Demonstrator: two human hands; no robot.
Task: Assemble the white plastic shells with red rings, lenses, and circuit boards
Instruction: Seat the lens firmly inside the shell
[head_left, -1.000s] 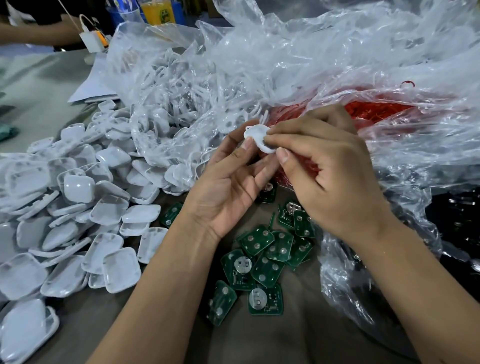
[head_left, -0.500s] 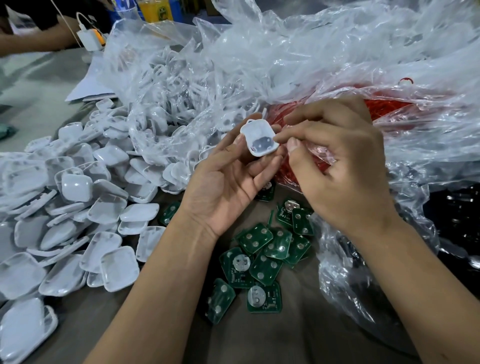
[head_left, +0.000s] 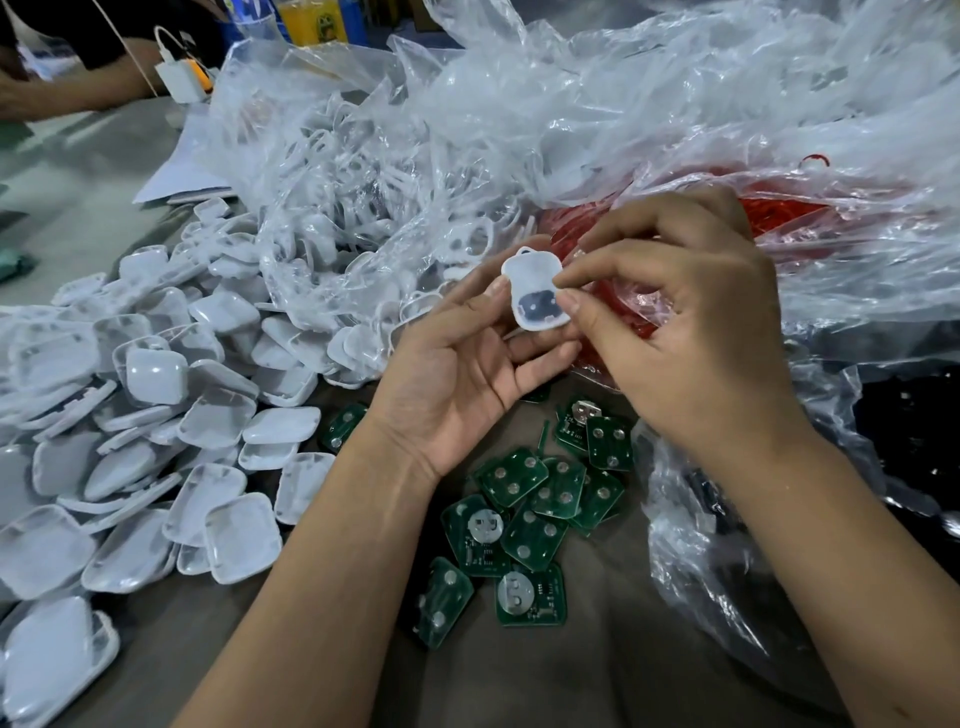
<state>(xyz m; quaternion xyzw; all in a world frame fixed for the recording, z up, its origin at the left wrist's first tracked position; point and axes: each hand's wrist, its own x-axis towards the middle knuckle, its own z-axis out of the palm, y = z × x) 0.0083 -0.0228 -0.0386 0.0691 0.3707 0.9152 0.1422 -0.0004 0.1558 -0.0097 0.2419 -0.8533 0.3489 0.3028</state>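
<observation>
- My left hand (head_left: 457, 374) is palm-up above the counter (head_left: 545, 675), its fingers curled loosely under and beside a white shell (head_left: 535, 291), so that hand holds the shell from the left and from below.
- My right hand (head_left: 691, 332) meets the shell from the right, thumb and forefinger closed narrow on its right edge; the other fingers are bent above the red rings.
- The shell faces me with its hollow side, a small loop at its top edge and a dark rounded patch in its lower half; I cannot tell what that patch is.
- Just behind the hands lies a clear plastic bag (head_left: 779, 171) holding the red rings (head_left: 779, 213).
- A second clear bag (head_left: 363, 171) to its left holds loose white parts.
- On the left of the counter spreads a heap of white shells (head_left: 156, 426), many overlapping, most hollow side up.
- Below the hands lie the green circuit boards (head_left: 524, 514) in a loose cluster, several overlapping, two showing a round silver disc.
- At the far left another person's forearm (head_left: 67, 93) rests near a white charger (head_left: 179, 78).
</observation>
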